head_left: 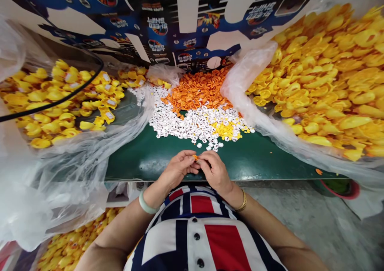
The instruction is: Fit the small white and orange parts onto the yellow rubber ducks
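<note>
My left hand [179, 169] and my right hand [213, 171] meet above the green table [144, 161], fingertips together. Between them they pinch a small orange plastic duck bill [195, 157], mostly hidden by my fingers. Just beyond my hands lies a heap of white plastic eyes [180, 123]. Behind it rises a heap of orange bills [198, 91], and a small patch of yellow pieces [223, 130] sits among the white ones. Neither hand touches these heaps.
Yellow rubber ducks [330, 83] fill a plastic-lined bin on the right, and more [57, 103] lie on the left. Clear plastic sheeting [75, 171] drapes over the table's sides. A printed carton [180, 19] stands behind, a black cable [51, 99] crosses left, and a red-rimmed basin [339, 187] sits on the floor.
</note>
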{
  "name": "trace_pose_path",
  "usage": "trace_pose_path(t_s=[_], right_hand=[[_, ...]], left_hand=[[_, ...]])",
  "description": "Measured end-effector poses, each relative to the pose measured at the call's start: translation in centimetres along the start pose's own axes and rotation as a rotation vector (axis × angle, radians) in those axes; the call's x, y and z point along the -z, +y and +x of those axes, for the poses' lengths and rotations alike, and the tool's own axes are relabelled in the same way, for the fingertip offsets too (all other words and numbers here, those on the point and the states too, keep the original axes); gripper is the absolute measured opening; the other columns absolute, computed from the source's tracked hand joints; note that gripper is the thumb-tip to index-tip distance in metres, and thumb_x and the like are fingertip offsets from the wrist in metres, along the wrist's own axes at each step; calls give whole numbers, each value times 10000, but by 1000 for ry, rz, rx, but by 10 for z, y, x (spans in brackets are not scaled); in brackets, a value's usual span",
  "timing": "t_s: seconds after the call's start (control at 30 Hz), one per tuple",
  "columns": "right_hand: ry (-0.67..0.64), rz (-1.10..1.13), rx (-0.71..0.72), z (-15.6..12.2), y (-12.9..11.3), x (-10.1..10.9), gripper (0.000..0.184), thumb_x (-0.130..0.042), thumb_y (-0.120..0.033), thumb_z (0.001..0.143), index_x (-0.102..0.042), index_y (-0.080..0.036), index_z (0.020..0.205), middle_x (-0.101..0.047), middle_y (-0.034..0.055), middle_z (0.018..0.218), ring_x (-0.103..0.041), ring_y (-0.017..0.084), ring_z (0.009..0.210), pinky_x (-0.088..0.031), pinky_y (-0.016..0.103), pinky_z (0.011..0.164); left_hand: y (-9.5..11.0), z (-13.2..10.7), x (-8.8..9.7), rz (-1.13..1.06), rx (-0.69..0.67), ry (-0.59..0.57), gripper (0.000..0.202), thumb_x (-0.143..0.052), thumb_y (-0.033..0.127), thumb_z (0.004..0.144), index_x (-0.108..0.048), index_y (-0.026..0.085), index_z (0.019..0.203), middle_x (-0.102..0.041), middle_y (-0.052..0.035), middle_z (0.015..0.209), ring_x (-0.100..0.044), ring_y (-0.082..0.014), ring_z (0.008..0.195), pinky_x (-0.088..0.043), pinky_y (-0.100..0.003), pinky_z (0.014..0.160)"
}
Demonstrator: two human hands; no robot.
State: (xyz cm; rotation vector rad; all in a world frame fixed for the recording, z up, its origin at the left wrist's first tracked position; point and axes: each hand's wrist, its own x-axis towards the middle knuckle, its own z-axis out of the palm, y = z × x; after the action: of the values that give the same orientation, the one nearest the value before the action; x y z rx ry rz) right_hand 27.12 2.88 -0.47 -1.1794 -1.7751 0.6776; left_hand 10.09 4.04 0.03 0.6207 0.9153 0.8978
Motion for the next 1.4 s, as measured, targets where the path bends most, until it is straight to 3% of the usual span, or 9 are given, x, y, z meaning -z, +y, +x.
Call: trace_pose_path(t_s=[0.13, 0.37, 0.43, 0.57, 0.8, 0.93, 1.03, 1.13, 1.4], right_hand=[[0, -185, 126, -4, 0, -1, 175, -503, -239, 986, -666, -223, 1045, -683, 87, 1009, -639, 194, 962, -543, 358, 866], [-164, -199, 154, 23, 13, 13, 300, -412, -190, 1008, -651, -221, 1186, -695, 83, 1062, -628, 198, 999, -519, 361, 895], [-199, -367, 150, 39, 21, 17, 293, -418, -178, 1005, -661, -202, 1166, -702, 86, 1024, -606, 220, 979, -503, 370, 865], [-421, -686, 248, 63, 34, 17, 234, -481, -162, 983, -691, -183, 1085, -695, 85, 947, -543, 243, 932, -457, 353, 783], [-508, -768, 242, 68, 32, 14, 156, -527, -157, 960, -680, -190, 970, -631, 82, 916, -507, 235, 924, -419, 335, 738], [-437, -582, 82, 62, 26, 18, 154, -531, -177, 954, -667, -188, 884, -633, 75, 907, -553, 220, 914, -445, 338, 754], [-278, -122, -184, 54, 22, 14, 125, -562, -288, 948, -657, -211, 971, -655, 34, 899, -601, 172, 822, -492, 312, 736], [-233, 285, -406, 46, 20, 5, 208, -589, -393, 919, -646, -222, 1024, -659, 1, 847, -590, 132, 653, -507, 275, 601], [-183, 267, -397, 37, 19, -7, 145, -606, -343, 898, -670, -224, 952, -686, 16, 887, -635, 149, 743, -531, 288, 669]], left_hand=[[-3, 0, -4, -179, 81, -5, 271, -817, 278, 747, -718, 147, 963, -718, -53, 904, -695, -138, 770, -590, -271, 750], [3, 4, 9, -134, 23, 99, 356, -833, 267, 722, -745, 144, 1045, -748, -77, 922, -703, -147, 780, -584, -287, 773], [5, 7, 11, -113, 9, 93, 395, -837, 271, 715, -736, 138, 1073, -747, -85, 953, -703, -154, 805, -580, -294, 782], [7, 13, 11, -65, -34, 90, 418, -852, 283, 695, -715, 128, 1059, -737, -82, 950, -690, -147, 797, -573, -282, 754], [12, 20, 10, -56, -43, 93, 415, -861, 288, 675, -699, 112, 1013, -726, -81, 934, -677, -145, 789, -576, -288, 746], [10, 21, 10, -64, -48, 122, 435, -869, 298, 660, -695, 121, 1018, -724, -70, 921, -676, -146, 790, -580, -295, 756], [7, 21, 10, -51, -58, 125, 438, -868, 306, 663, -700, 127, 1026, -722, -54, 891, -677, -141, 788, -582, -294, 774], [4, 22, 12, -17, -67, 116, 423, -860, 323, 676, -707, 134, 1023, -730, -55, 898, -684, -138, 778, -580, -289, 781], [-4, 20, 12, 106, -126, 134, 383, -824, 359, 710, -732, 155, 1021, -747, -55, 926, -678, -132, 739, -561, -293, 782]])
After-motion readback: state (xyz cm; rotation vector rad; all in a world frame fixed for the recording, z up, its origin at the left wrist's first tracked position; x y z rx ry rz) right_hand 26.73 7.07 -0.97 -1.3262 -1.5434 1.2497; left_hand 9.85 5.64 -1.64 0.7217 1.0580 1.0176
